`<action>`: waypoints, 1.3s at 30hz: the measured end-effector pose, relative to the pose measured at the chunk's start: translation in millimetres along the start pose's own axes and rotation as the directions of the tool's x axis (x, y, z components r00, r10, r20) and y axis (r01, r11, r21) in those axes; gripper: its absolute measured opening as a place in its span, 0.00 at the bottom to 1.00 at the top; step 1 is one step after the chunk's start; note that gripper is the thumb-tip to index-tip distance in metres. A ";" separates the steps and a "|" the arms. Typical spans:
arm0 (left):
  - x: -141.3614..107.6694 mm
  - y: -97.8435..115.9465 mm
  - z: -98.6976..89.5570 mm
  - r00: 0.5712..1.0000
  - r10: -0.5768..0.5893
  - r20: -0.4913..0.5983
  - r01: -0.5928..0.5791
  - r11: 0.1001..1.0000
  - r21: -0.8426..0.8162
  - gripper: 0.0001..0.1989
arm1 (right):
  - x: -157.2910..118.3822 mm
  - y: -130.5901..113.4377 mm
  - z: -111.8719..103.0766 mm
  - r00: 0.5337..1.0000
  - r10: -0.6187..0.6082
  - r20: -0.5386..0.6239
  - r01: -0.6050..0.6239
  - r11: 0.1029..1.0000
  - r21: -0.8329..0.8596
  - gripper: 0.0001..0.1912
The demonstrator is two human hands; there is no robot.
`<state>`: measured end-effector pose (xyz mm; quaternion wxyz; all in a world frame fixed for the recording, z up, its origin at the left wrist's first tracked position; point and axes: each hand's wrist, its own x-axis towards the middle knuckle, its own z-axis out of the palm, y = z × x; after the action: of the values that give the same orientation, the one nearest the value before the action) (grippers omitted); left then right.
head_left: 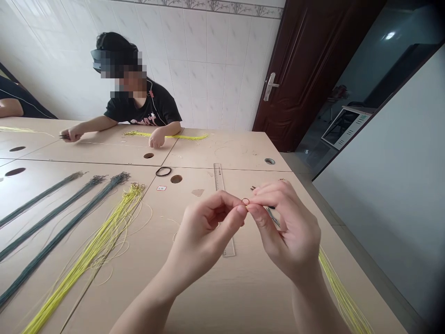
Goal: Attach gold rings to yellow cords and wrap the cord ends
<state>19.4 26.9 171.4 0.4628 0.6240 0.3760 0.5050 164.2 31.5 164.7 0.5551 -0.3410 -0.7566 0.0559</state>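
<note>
From the head camera, my left hand (205, 236) and right hand (288, 227) are raised over the table, fingertips pressed together on a small copper-coloured ring (245, 201). The ring sits between the two pinches, held up clear of the table. A slim metal tool (273, 217), perhaps tweezers, lies tucked under my right fingers; I can't see exactly how it's held.

The ring is the weak point. It's so small that a slip of a thumb or a loose pinch could flick it away, and it could be lost among the cords. The tool could also slide out if my right fingers shift their hold. Its tip could catch the ring or a fingertip.

The table (222, 157) is pale wood-look board with round holes. On it lie a ruler (225, 243), a black band (163, 171), a small label (161, 188), and tiny dark pieces (252, 188). Dark green bundles (59, 222) and yellow cords (90, 250) stretch along the left, with more yellow cords (342, 290) by my right arm. Across from me, a co-worker (139, 104) in a black T-shirt has both hands at the table beside yellow cord (163, 135). Behind them are a tiled wall (208, 46) and a dark door (299, 65).
</note>
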 end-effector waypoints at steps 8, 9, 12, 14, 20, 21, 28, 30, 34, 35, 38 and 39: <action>-4.7 0.1 5.4 0.996 0.087 -0.028 -0.081 0.981 0.176 0.06 | 1.0 4.1 -3.5 0.983 -0.184 0.014 0.180 0.939 -0.294 0.05; -4.4 -0.3 5.9 0.995 0.096 -0.039 -0.087 0.977 0.193 0.06 | 1.2 3.8 -3.2 0.981 -0.191 0.016 0.187 0.934 -0.304 0.04; -2.8 -1.0 5.6 0.986 0.131 -0.101 -0.106 0.969 0.224 0.07 | 2.1 8.4 -5.3 0.975 -0.222 0.016 0.218 0.937 -0.274 0.05; -2.4 0.0 3.8 0.978 0.153 -0.144 -0.120 0.969 0.215 0.07 | 3.4 21.3 -10.8 0.989 -0.145 -0.001 0.139 0.950 -0.278 0.04; -5.2 5.8 -3.0 0.966 0.166 -0.198 -0.146 0.983 0.113 0.09 | -0.3 115.9 -24.6 0.906 0.422 0.036 -0.336 0.768 -0.546 0.10; -5.6 5.9 -3.8 0.970 0.156 -0.185 -0.140 0.986 0.095 0.09 | -4.4 134.4 -22.4 0.858 0.511 0.057 -0.383 0.710 -0.590 0.11; -5.9 5.2 -7.8 0.986 0.128 -0.109 -0.126 0.992 0.027 0.09 | -45.8 209.6 15.6 0.594 0.800 0.082 -0.462 0.424 -0.779 0.17; -6.5 5.9 -8.5 0.986 0.130 -0.109 -0.128 0.992 0.018 0.09 | -53.0 215.4 22.2 0.569 0.820 0.067 -0.460 0.385 -0.800 0.18; -8.5 7.9 -9.8 0.987 0.113 -0.116 -0.116 0.993 -0.015 0.09 | -57.8 221.6 23.4 0.541 0.840 0.038 -0.481 0.346 -0.806 0.18; -9.0 8.3 -10.3 0.987 0.114 -0.116 -0.117 0.993 -0.022 0.09 | -57.9 222.3 21.7 0.538 0.843 0.027 -0.494 0.341 -0.800 0.18; -10.0 9.3 -12.3 0.984 0.126 -0.125 -0.132 0.991 -0.038 0.09 | -58.9 221.6 14.7 0.525 0.851 -0.010 -0.552 0.332 -0.765 0.19; -10.1 9.5 -13.1 0.984 0.128 -0.126 -0.134 0.990 -0.043 0.09 | -59.4 220.3 12.5 0.522 0.853 -0.017 -0.576 0.338 -0.744 0.18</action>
<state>4.5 17.3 178.5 0.4205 0.6030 0.3489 0.5812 262.3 168.4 10.3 0.1480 -0.7996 -0.5753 0.0876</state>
